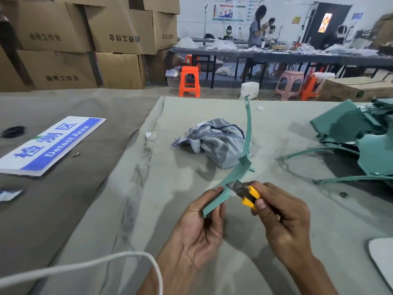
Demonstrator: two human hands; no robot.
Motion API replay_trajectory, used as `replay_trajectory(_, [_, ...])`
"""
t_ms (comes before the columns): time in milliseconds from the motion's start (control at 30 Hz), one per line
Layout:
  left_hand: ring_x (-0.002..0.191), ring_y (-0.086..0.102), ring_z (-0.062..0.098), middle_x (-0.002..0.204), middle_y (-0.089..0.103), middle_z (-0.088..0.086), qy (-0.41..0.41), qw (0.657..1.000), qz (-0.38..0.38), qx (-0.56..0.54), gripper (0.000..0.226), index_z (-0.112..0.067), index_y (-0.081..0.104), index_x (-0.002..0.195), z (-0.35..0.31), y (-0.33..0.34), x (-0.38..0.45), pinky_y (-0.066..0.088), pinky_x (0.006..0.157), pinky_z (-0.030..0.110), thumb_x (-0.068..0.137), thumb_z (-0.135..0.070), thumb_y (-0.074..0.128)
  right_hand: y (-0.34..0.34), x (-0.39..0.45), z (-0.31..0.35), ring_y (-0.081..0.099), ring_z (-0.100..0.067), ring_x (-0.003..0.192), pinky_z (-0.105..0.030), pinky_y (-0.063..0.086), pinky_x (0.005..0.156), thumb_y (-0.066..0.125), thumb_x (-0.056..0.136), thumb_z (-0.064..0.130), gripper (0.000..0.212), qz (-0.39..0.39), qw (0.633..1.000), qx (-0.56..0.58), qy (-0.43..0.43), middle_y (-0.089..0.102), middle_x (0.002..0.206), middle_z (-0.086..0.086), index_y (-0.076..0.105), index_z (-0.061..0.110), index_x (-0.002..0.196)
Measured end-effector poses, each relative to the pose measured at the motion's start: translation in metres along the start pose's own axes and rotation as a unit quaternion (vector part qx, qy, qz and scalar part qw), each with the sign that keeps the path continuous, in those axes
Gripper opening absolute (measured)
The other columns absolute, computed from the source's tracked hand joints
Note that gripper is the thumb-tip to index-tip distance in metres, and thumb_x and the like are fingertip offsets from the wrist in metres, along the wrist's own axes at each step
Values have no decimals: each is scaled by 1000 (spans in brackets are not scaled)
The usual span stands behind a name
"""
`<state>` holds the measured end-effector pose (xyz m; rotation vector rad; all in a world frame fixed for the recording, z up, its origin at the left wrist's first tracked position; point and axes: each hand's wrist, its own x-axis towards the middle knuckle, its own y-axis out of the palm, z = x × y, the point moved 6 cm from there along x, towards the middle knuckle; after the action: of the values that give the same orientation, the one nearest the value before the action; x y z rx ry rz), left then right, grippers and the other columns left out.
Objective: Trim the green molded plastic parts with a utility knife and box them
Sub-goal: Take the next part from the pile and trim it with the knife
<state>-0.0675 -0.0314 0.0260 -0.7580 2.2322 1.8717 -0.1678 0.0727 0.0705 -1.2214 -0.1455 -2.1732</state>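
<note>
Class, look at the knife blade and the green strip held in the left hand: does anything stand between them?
No. The utility knife in the right hand already has its blade against the green strip, just above the left hand grip.

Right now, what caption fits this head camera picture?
Left hand holds a green plastic strip while right hand trims it with a yellow utility knife.
</note>
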Motion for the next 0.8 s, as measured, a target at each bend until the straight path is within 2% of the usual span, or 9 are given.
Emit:
replay_trajectory(67, [34,59,13,53,60,9,5,1000,-21,15,10,3,71,70,2,-5,3,44,29,16,66,-3,78,0,-4,-4,58,-25,62,-41,44,52,59,99,5,30,-1,1000,-2,15,65,85,-4,76,24,116])
replay_trajectory(167, [24,38,5,45,46,0,44,998,-22,39,20,-5,70,60,-2,-12,4,26,23,14,78,-11,67,2,-8,-6,58,-26,62,-40,45,53,56,98,6,31,-12,999,27,26,64,84,-5,75,20,118])
replay_trajectory(267, [23,27,4,44,39,-2,76,997,-3,14,23,-6,63,60,-8,-14,5,19,25,16,82,-12,63,5,-7,-4,58,-26,61,-39,45,54,55,99,2,44,-12,999,41,32,63,83,-5,73,36,121])
replay_trajectory(333, [23,25,4,45,34,-4,83,996,14,-20,20,-7,56,66,-11,-13,5,19,24,17,85,-13,61,10,-7,-3,56,-23,62,-36,44,53,55,101,10,35,12,998,33,46,60,82,-4,70,37,117])
replay_trajectory(433, [22,25,5,45,33,-5,84,994,33,-56,12,-7,53,78,-13,-11,4,20,24,18,87,-14,58,19,-7,-1,50,-10,63,-19,37,56,59,105,21,13,67,996,-1,55,56,80,4,68,28,110])
replay_trajectory(567, [22,27,6,45,37,-2,76,993,57,-67,18,-8,50,66,-9,-7,0,21,25,18,79,-9,63,27,-9,-3,48,-8,62,-15,34,58,62,99,19,12,98,993,-3,70,52,78,10,70,22,108])
replay_trajectory(667, [21,26,8,36,33,-2,58,995,64,-55,25,-7,48,57,-3,-5,-1,17,28,17,66,-6,71,30,-12,-5,48,-7,63,-15,34,60,62,100,18,12,103,992,-20,75,50,78,15,72,13,106])
replay_trajectory(733, [20,27,9,39,34,-2,50,994,77,-62,22,-8,48,65,0,-4,-1,16,28,17,69,-4,69,30,-11,-6,50,-7,64,-15,35,60,62,103,20,13,79,993,-51,75,51,79,15,71,11,107])
replay_trajectory(800, [21,29,9,45,36,-3,43,993,90,-69,19,-11,48,82,1,-2,-1,19,26,18,76,-4,65,25,-9,-8,51,-7,66,-14,36,61,58,104,25,20,34,992,-94,80,53,81,14,69,10,110])
